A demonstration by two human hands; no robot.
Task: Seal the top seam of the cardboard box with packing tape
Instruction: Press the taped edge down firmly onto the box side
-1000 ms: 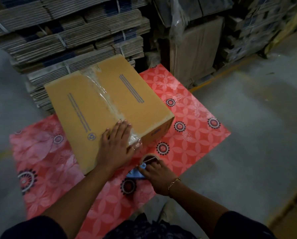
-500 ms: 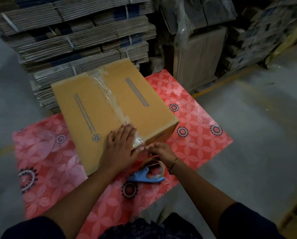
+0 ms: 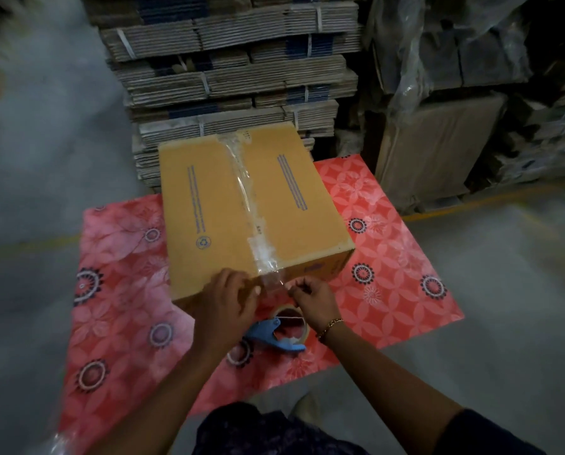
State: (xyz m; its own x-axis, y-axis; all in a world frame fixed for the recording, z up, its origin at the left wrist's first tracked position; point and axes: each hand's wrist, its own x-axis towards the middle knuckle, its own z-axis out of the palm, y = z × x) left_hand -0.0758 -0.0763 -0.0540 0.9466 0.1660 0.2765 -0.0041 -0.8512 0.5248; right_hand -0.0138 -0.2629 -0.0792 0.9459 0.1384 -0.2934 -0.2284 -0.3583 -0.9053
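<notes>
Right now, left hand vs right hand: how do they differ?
The left hand lies flat, fingers spread, against the box near its front edge; the right hand is pinched at the tape end. The right wrist wears a bracelet; the left is bare. Both are at the box's near face, above the tape dispenser.

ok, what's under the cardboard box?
The cardboard box sits on a red floral mat spread over a grey concrete floor. The mat shows on its left, right and near sides; the part beneath the box is covered.
</notes>
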